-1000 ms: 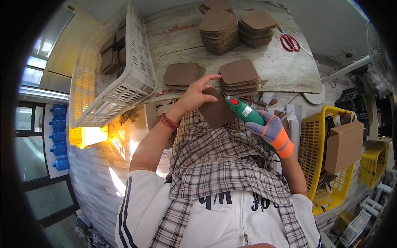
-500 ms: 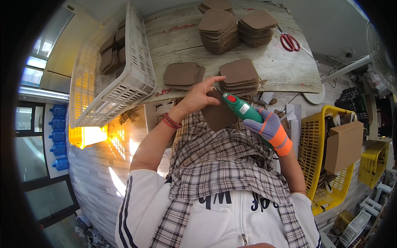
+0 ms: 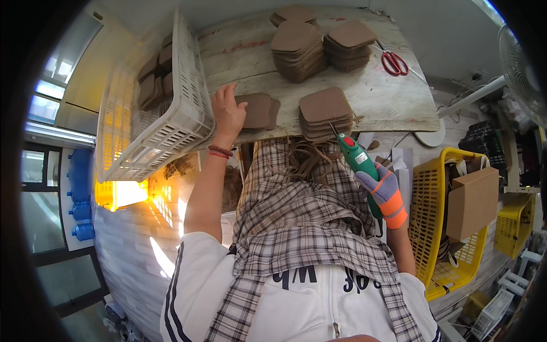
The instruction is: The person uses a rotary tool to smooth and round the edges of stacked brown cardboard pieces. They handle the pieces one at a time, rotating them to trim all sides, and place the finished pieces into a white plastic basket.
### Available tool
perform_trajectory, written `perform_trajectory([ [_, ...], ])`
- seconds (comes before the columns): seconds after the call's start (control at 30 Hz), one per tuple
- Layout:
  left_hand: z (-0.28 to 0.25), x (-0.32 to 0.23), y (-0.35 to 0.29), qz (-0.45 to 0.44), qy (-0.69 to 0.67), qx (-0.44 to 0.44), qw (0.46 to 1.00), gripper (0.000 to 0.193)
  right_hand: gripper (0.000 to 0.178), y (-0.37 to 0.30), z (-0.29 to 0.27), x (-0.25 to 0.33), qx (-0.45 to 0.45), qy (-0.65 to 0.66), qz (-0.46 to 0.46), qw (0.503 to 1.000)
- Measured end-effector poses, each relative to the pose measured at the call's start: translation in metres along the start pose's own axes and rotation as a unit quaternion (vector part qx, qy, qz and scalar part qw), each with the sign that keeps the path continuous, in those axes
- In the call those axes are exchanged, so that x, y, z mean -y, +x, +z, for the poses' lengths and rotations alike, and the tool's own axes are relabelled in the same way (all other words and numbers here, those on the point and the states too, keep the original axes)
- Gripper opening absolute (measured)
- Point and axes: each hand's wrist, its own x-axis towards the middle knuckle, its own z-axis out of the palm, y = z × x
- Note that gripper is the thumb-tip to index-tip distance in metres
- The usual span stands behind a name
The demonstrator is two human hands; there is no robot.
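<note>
My left hand (image 3: 228,115) is bare with a red beaded bracelet. It lies at the left edge of a low stack of brown rounded-square pads (image 3: 257,112), fingers stretched out and thumb apart. My right hand (image 3: 380,188), in a purple-grey and orange glove, is wrapped round a green handheld power tool (image 3: 358,158) with a red button. The tool's thin metal tip points up toward a taller pad stack (image 3: 325,107) at the table's near edge, close to its lower right corner. Thin brown scrap strips (image 3: 307,161) lie on the checked apron over my lap.
More pad stacks (image 3: 296,43) stand farther back on the worn wooden table (image 3: 393,102), beside red-handled scissors (image 3: 394,62). A white crate (image 3: 196,85) holding pads is at left. A yellow basket (image 3: 427,228) with a cardboard box (image 3: 472,203) is at right.
My left hand has moved left to the low stack, and the pad it held over my lap is gone from there. The tool has drawn back right and down, its tip now pointing upward.
</note>
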Motion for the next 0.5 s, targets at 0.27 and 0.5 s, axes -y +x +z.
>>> perform_trajectory([
  [0.27, 0.067, -0.111, -0.015, 0.165, -0.103, 0.13, 0.972, 0.062, 0.039, -0.004, 0.007, -0.02, -0.046, 0.001, -0.011, 0.999],
  [0.5, 0.047, -0.129, -0.002, 0.023, -0.177, 0.198, 0.964, 0.073, 0.043, -0.001, 0.001, -0.041, -0.072, -0.016, -0.019, 0.997],
])
